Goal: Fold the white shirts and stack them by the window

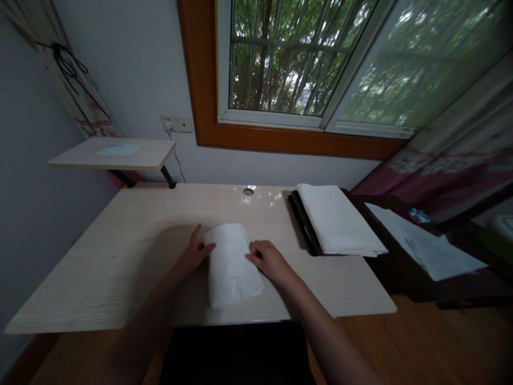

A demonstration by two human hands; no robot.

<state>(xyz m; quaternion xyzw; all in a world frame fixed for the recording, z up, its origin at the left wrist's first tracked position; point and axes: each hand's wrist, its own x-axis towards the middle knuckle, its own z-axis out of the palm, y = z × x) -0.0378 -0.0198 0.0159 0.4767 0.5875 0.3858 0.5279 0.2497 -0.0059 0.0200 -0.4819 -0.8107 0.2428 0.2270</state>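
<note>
A folded white sheet (pixel 231 267), either soft paper or thin cloth, lies on the pale wooden desk (pixel 100 267) in front of me. Its layers show along the right side, and the lower right corner is creased and uneven. My left hand (pixel 197 250) holds the upper left edge, thumb on top and index finger pointing away; the other fingers are mostly hidden. At the right edge, my right hand (pixel 269 259) pinches the sheet between thumb and curled fingers.
A stack of larger white sheets (pixel 339 222) rests on a black folder (pixel 304 224) at the desk's right. A small raised shelf (pixel 80 152) with a paper on it stands back left. A round cable hole (pixel 248 191) is near the wall. Beyond the right edge lies another printed sheet (pixel 425 243).
</note>
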